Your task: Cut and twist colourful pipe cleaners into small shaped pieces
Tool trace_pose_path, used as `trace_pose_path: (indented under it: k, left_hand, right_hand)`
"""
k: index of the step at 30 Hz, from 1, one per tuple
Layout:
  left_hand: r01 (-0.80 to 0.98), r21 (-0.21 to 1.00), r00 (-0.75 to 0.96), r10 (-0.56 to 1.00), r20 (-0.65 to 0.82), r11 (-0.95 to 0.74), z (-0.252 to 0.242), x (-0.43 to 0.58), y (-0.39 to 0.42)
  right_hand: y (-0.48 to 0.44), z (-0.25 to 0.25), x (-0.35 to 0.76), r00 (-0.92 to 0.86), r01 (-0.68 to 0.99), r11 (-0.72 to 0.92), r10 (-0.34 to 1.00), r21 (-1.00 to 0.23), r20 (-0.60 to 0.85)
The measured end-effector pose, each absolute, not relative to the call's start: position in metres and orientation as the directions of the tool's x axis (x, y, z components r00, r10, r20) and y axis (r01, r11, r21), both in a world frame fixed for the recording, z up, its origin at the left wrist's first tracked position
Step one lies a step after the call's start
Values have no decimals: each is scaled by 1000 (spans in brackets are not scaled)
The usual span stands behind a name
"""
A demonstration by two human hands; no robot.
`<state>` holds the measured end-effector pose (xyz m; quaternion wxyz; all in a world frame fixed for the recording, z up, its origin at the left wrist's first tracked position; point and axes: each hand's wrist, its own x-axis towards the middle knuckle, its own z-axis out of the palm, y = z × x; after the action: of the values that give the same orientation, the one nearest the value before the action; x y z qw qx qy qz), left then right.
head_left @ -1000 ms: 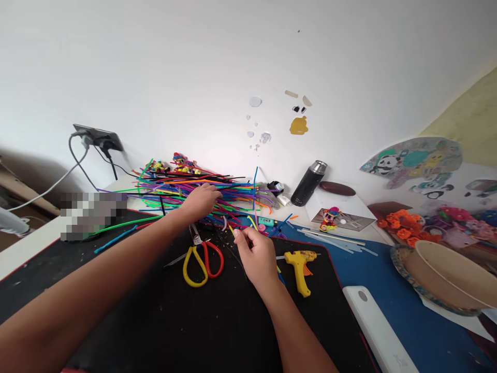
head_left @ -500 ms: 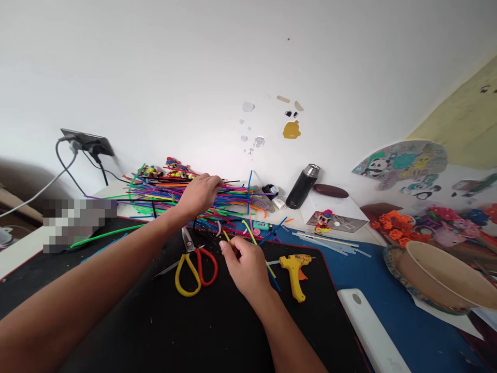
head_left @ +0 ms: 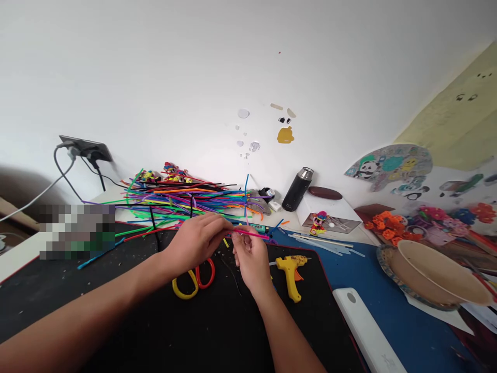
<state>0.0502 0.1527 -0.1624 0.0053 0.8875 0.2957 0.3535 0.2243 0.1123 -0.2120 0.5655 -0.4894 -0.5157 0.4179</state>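
Note:
A bright pink pipe cleaner stretches across the fingers of both hands above the black mat. My left hand is closed, its fingertips pinching the pipe cleaner near my right hand. My right hand is closed as well, with the pipe cleaner between its thumb and fingers. Beneath my left hand lie scissors with one yellow and one red handle; their blades are hidden. To the right of my right hand rests a yellow glue gun. Behind both hands spreads a pile of many-coloured pipe cleaners.
At the back stand a black flask and a small pipe-cleaner figure. Glue sticks lie on the blue surface. A long white case and a large bowl are at the right. A socket with cables is on the left.
My left hand has come back from the pile, toward me, to meet my right hand. A pink pipe cleaner now shows between them. The view has shifted slightly.

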Motion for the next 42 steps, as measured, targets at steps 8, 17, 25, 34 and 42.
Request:
trace_pose_path:
  k: [8, 17, 25, 34, 42]
  left_hand:
    - [541, 314, 513, 602, 613, -780, -197, 46, 146]
    - [508, 295, 513, 559, 651, -809, -203, 43, 141]
    - [367, 332, 539, 490, 685, -869, -187, 45, 118]
    - [-41, 999, 426, 904, 30, -14, -190, 48, 130]
    - [-380, 923, 193, 981, 13, 62, -180, 36, 139]
  right_hand:
    - [108, -216, 219, 95, 49, 163, 981, -985, 167]
    - [107, -214, 219, 77, 109, 144, 985, -984, 153]
    - [111, -210, 224, 229, -82, 112, 969, -990, 91]
    - [116, -218, 229, 297, -210, 138, 952, -968, 71]
    - [115, -222, 227, 252, -119, 120, 964, -986, 87]
